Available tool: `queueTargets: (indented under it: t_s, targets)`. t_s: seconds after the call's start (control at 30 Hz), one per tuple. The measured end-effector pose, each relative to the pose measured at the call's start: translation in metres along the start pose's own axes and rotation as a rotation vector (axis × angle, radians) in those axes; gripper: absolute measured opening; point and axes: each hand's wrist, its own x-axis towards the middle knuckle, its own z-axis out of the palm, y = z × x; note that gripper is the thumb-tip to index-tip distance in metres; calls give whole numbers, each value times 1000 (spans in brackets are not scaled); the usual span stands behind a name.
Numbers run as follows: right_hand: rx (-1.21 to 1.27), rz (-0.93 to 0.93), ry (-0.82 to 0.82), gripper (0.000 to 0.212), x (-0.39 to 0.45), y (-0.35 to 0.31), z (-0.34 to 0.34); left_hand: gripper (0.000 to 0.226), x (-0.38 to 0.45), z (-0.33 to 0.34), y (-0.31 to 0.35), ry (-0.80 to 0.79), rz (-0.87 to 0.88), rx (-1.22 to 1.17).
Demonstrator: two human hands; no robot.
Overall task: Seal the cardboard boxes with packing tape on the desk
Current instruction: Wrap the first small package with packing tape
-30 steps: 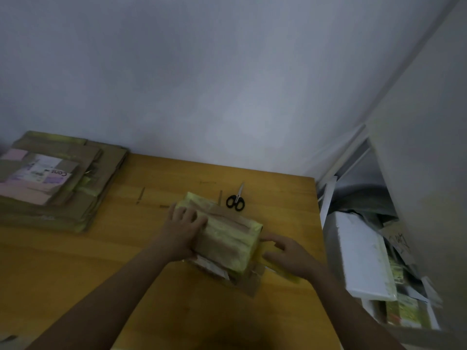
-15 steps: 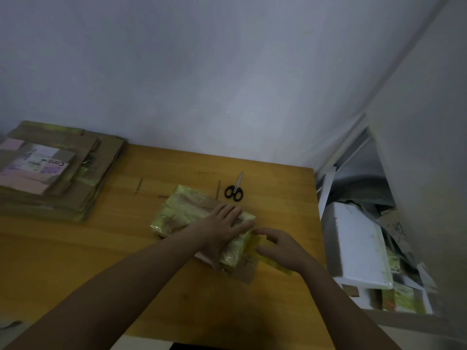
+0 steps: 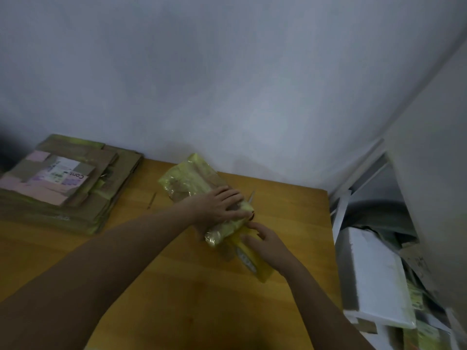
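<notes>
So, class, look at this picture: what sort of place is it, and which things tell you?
Probably a small home packing corner: a wooden desk against a wall, a stack of flattened cardboard boxes, and a tape-wrapped box being handled.

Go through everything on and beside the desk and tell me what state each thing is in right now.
Taped box: tilted, far end raised off the desk.
Left hand: flat on the box, fingers straight.
Right hand: at the box's near end, on the yellow tape.
Scissors: mostly hidden behind the box.
Flattened boxes: stacked at the left.
White board: lying beside the desk.
</notes>
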Motion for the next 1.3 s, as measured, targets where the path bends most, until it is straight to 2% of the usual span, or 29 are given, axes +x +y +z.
queueTargets:
  t_s: [0.17, 0.27, 0.37, 0.43, 0.53, 0.63, 0.77, 0.93, 1.17, 1.23, 1.3]
  targets:
    - [63, 90, -10, 47, 25, -9, 19, 138, 10, 19, -20, -159, 0, -100]
    - [139, 120, -48, 58, 32, -1, 24, 109, 8, 22, -21, -271, -105, -421]
    - [243, 74, -89, 62, 33, 10, 29, 72, 7, 37, -20, -178, -345, -869]
    - [299, 46, -108, 60, 34, 18, 34, 59, 9, 56, -13, -61, -543, -916]
    - [312, 34, -66, 56, 36, 23, 51, 69, 18, 84, 1, 14, -723, -923]
    - [275, 46, 55, 63, 38, 28, 68, 75, 30, 93, 4, 48, -758, -906]
    - [262, 80, 178, 38, 39, 38, 64, 76, 41, 101, 1, 88, -759, -896]
    - [29, 284, 157, 35, 38, 70, 70, 85, 41, 109, 2, 131, -758, -888]
    - [172, 267, 65, 30, 24, 81, 71, 79, 38, 94, -3, 73, -740, -861]
    - [194, 282, 40, 28, 22, 82, 69, 74, 33, 87, 8, 230, -844, -802]
    - [226, 284, 41, 33, 20, 84, 66, 61, 22, 72, 36, 566, -1006, -868]
